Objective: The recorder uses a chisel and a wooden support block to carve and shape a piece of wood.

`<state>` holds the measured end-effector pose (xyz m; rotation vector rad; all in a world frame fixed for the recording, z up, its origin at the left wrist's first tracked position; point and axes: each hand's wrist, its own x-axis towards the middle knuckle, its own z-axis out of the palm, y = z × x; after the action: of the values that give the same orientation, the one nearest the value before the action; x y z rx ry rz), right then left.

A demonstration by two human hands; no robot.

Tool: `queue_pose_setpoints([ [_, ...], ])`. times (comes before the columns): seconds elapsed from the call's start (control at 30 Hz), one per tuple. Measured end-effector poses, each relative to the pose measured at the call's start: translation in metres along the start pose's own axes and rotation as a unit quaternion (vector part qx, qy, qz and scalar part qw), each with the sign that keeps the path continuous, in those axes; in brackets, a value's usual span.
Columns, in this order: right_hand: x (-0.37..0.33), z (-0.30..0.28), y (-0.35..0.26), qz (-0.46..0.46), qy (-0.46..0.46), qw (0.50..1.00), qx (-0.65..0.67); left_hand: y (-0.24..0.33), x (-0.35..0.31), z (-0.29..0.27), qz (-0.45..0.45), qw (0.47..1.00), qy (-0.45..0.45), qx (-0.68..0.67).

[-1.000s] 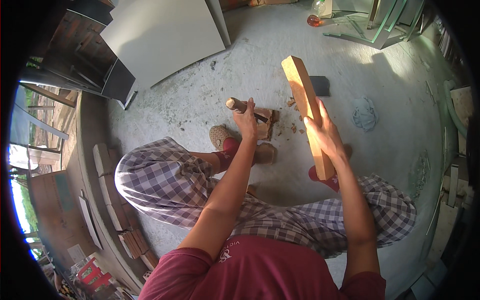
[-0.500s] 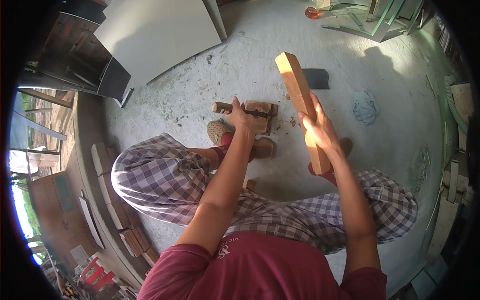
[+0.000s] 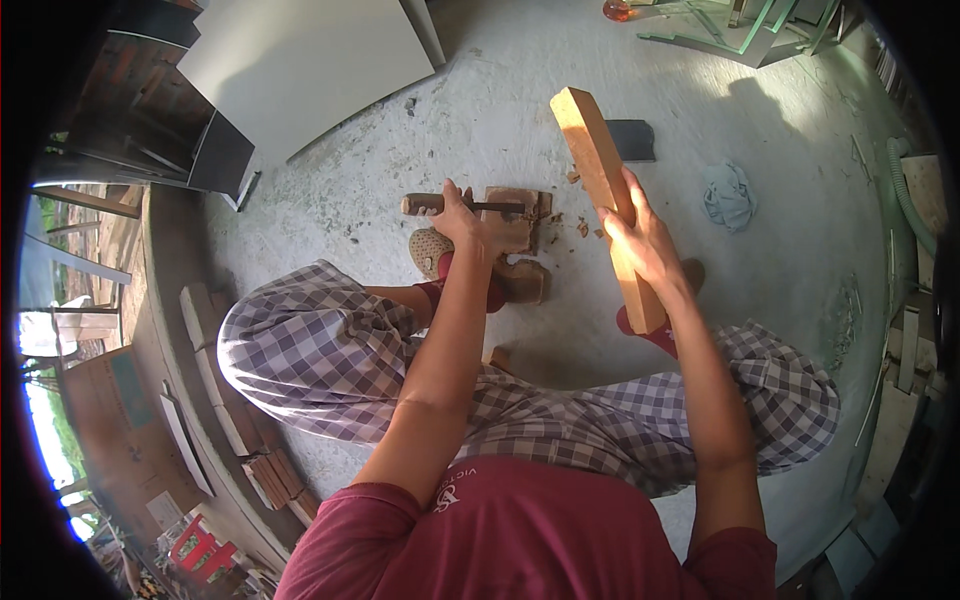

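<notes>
My left hand is closed around a chisel with a thick wooden handle. Its dark blade points right and lies over a rough brown block on the floor. I cannot tell whether the blade's tip is cutting into it. Gripped in my right hand is a long, squared wooden bar, tilted with its far end up and to the left, apart from the chisel. Brown chips lie to the right of the block. A second brown piece sits nearer, beside my left foot.
A grey cloth and a dark flat piece lie on the concrete floor at right. Large pale panels lean at the far left. Glass sheets stand at the far right. Bricks line the left ledge.
My left hand has shifted slightly left and turned the chisel, so its blade now shows across the block. The wooden bar remains in my right hand, almost unmoved.
</notes>
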<state>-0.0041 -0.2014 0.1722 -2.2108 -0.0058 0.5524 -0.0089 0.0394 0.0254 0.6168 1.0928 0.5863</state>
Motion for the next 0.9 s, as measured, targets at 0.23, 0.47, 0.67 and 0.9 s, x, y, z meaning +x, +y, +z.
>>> queue_pose_setpoints([
  [0.23,0.001,0.005,0.011,-0.058,0.034,0.996,-0.058,-0.014,-0.012,0.013,0.124,0.971,-0.164,0.120],
  [0.47,-0.001,0.001,-0.001,-0.024,-0.015,1.000,0.012,0.005,-0.011,0.054,0.242,0.888,-0.292,0.260],
  [0.67,0.000,0.002,0.000,-0.060,0.021,0.998,-0.005,0.005,-0.010,0.072,0.200,0.815,-0.385,0.385],
  [0.9,0.000,-0.001,0.003,-0.033,0.017,0.999,0.006,-0.006,-0.015,0.067,0.232,0.807,-0.362,0.404],
])
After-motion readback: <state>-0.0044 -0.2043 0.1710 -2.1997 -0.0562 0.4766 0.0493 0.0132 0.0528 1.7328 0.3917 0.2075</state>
